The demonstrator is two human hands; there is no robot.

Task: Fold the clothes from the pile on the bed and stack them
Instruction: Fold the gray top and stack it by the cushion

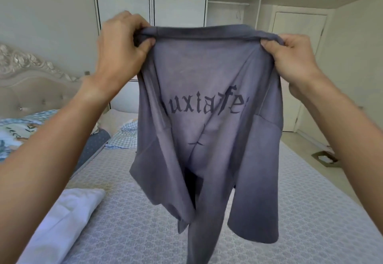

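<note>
Fingers and thumb of the left hand [122, 44] curl round one upper corner of a grey-purple T-shirt [209, 123], the thumb pressing the cloth from the near side. The right hand [290, 56] pinches the other upper corner the same way, thumb tip against the bunched edge. Between the two hands the top edge of the shirt is pulled fairly straight, and the rest hangs down in the air above the bed [290, 212], clear of the patterned cover. Dark gothic lettering runs across the shirt's upper middle, partly lost in folds. One sleeve droops at the lower left, and the lower hem hangs uneven.

On the bed at lower left lies a white garment [68, 218], spread loosely. Farther back, near the ornate headboard [31, 71], sit a checked blue-and-white cloth [124, 137] and a dotted dark-blue piece [97, 141]. White wardrobe doors [178, 5] stand behind, with a door [298, 56] to the right.
</note>
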